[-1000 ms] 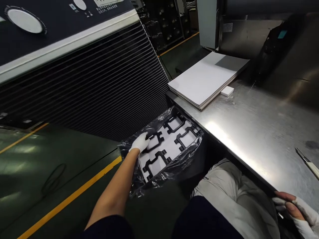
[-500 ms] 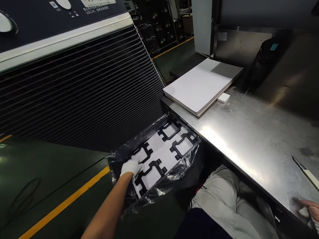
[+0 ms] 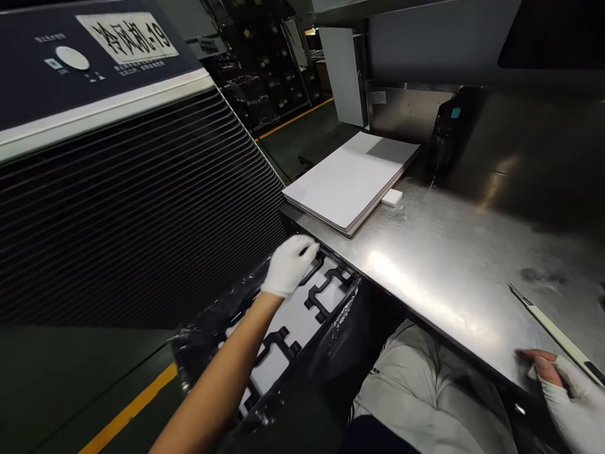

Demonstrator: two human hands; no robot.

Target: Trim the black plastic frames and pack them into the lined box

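My left hand, in a white glove, is over the far end of a box lined with clear plastic film. Its thumb and fingertips come together; whether anything is between them is hidden. Under and beside it lie black plastic frames on a white sheet; my forearm covers part of them. At the lower right, my right hand, gloved with bare thumb and fingertips, rests at the edge of the metal table. Its fingers are closed, their contents unclear. Near it lies a slim cream-handled tool with a dark pointed tip.
A stack of white sheets lies on the metal table, with a small white block beside it. A large ribbed machine stands to the left. A dark device is at the table's back.
My left hand has moved from the near-left frame to the far end of the box. The view has shifted, bringing more of my right hand and the cream-handled tool into sight.
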